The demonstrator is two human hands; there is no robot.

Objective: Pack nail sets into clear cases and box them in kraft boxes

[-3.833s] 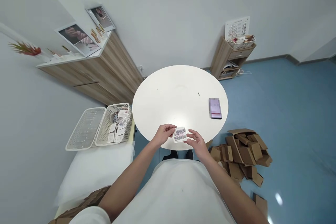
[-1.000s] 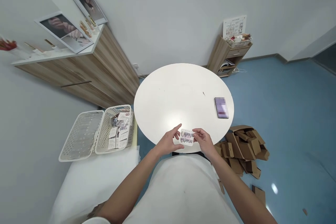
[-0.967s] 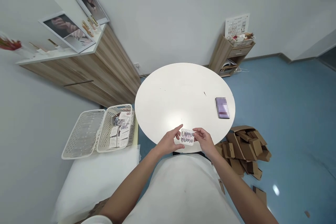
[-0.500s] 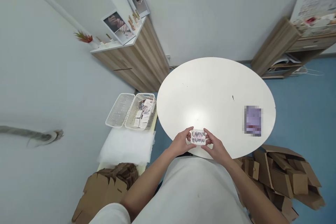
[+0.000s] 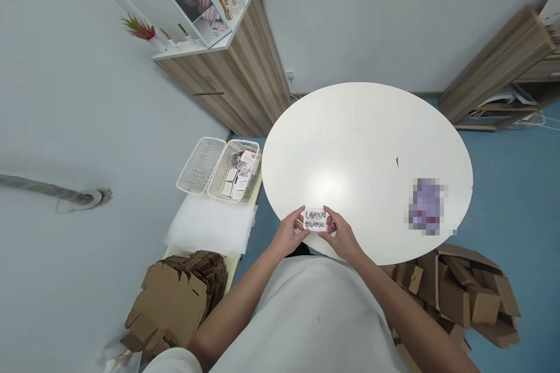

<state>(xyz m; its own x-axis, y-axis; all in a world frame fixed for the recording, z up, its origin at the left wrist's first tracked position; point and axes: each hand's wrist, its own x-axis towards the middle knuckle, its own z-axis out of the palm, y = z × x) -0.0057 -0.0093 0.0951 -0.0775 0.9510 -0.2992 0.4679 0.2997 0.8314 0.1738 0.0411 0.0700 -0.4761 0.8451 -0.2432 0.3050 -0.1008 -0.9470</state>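
Between my two hands, over the near edge of the white oval table, is a small clear-and-white pack of press-on nails (image 5: pixel 315 220), its two rows of shiny silvery-purple nails facing up. My left hand (image 5: pixel 289 234) pinches the pack's left side with thumb and fingers. On the opposite side, my right hand (image 5: pixel 342 235) grips the right edge in the same way. A blurred-out purple item (image 5: pixel 426 205) lies on the table to the right, apart from both hands.
The white table (image 5: pixel 363 128) fills the middle. To its left stand a white basket (image 5: pixel 256 186) of small packs, an adjoining basket (image 5: pixel 199 166), white sheets (image 5: pixel 210 224) and stacked flat cardboard (image 5: pixel 175 297). Cardboard boxes (image 5: pixel 455 297) pile up at the right. A wooden cabinet (image 5: pixel 249 70) stands behind.
The camera view has shifted, so the cabinet and the table sit differently in it. Both hands still hold the nail pack, which appears slightly further left and higher in the picture.
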